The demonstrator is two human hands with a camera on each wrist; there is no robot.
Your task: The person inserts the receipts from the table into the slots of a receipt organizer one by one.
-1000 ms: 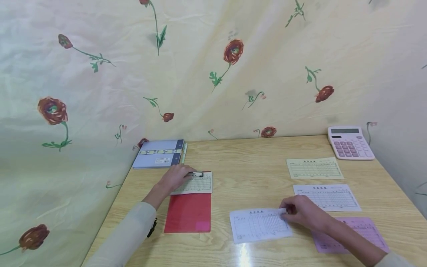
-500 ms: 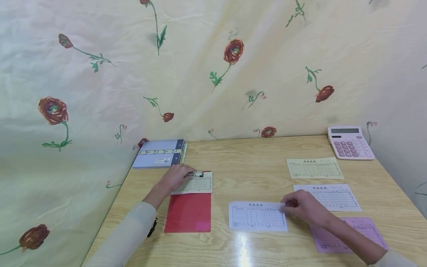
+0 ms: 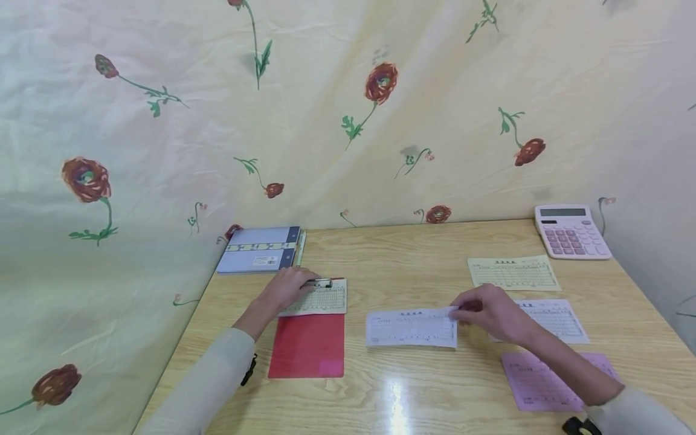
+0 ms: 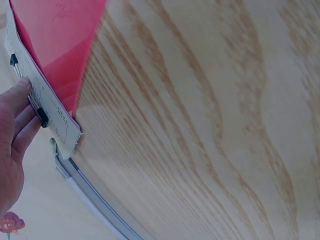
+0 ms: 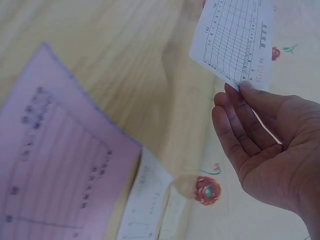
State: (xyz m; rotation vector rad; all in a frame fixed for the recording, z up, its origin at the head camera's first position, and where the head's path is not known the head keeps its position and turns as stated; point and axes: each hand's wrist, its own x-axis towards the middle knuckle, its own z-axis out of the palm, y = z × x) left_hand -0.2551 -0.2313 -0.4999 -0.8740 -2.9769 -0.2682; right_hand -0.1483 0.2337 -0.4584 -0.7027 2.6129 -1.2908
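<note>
My left hand (image 3: 288,287) lies at the top of a red clipboard (image 3: 307,353). In the left wrist view its thumb and fingers pinch the metal clip (image 4: 42,119). Pale green printed forms (image 3: 324,302) sit under that clip, covering the upper part of the board. To the right, my right hand (image 3: 496,315) pinches a white printed form (image 3: 409,330) between thumb and fingertips by its upper right corner. The right wrist view shows this white form (image 5: 235,40) hanging off the fingertips, the other fingers loosely bent.
A second white form (image 3: 560,317), partly behind the right hand, lies between a pale green form (image 3: 513,275) and a pink form (image 3: 538,386). At the back right stands a pink calculator (image 3: 572,232). Blue notebooks (image 3: 255,244) lie at the back left. A flowered cloth (image 3: 326,121) backs the table.
My right hand has moved up and slightly left, lifting the white form with it; the form now looks foreshortened. The left hand has stayed on the clip.
</note>
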